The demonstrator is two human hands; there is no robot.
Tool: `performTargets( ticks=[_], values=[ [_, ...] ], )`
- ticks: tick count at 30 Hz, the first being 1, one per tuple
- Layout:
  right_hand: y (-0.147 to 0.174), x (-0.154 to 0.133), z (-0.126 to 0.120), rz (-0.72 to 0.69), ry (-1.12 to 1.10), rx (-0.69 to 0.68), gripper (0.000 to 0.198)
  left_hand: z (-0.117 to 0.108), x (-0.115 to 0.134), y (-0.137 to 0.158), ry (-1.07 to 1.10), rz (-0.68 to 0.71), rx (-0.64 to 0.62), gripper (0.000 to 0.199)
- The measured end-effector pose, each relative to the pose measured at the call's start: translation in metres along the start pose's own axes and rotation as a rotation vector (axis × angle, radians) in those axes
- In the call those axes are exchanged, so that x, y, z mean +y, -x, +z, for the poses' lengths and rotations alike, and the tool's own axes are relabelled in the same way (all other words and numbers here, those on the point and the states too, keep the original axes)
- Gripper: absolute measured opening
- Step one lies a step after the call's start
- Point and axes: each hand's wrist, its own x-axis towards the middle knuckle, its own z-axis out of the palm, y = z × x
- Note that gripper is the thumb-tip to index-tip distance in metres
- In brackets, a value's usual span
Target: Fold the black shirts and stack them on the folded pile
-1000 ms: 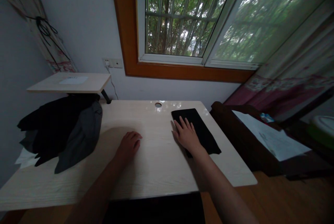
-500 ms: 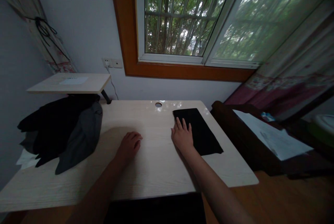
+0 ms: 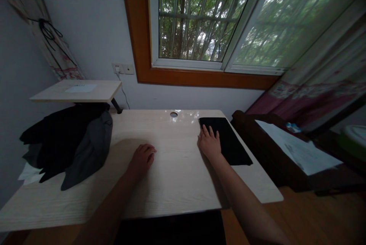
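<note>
A flat, folded black cloth (image 3: 233, 144) lies near the right end of the pale wooden desk (image 3: 174, 184). My right hand (image 3: 210, 142) rests on its left edge, palm down with the fingers spread. On the bare desk top, left of the middle, my left hand (image 3: 142, 157) lies loosely bent and holds nothing; a small gap shows between thumb and fingers. Farther left is a heap of black and dark grey clothes (image 3: 74, 142), partly under a raised shelf.
The raised shelf (image 3: 105, 90) carries a sheet of paper (image 3: 81, 88). A round cable hole (image 3: 173, 114) is at the desk's back edge. Beyond the desk's right side stands dark furniture with a pale sheet (image 3: 297, 148) on it. A window (image 3: 206, 16) is behind.
The folded black cloth has slid to the right across the desk, with my right hand moving along on it. My left hand has stayed where it was.
</note>
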Motion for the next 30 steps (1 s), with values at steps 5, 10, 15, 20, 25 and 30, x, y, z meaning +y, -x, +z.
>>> performTargets(
  ticks=[5,10,15,20,25,30],
  values=[
    [0.009,-0.004,-0.006,-0.003,0.024,-0.023,0.054,0.001,-0.001,0.0,0.006,0.006,0.008,0.022],
    [0.034,-0.006,-0.018,0.022,0.06,0.006,0.055,0.003,-0.004,0.0,0.007,0.005,0.001,0.022],
    [0.055,-0.003,-0.027,0.058,0.043,0.007,0.055,0.001,-0.002,-0.001,0.017,0.0,0.015,0.024],
    [0.054,0.007,-0.022,0.051,0.015,0.012,0.057,0.0,0.0,-0.001,0.004,0.003,0.012,0.023],
    [0.043,0.022,-0.016,0.027,0.064,0.018,0.055,0.001,-0.001,0.0,0.007,0.003,0.013,0.023],
    [0.038,0.03,-0.016,0.009,0.082,0.01,0.055,0.002,-0.003,0.0,0.001,0.013,0.007,0.022]
  ],
)
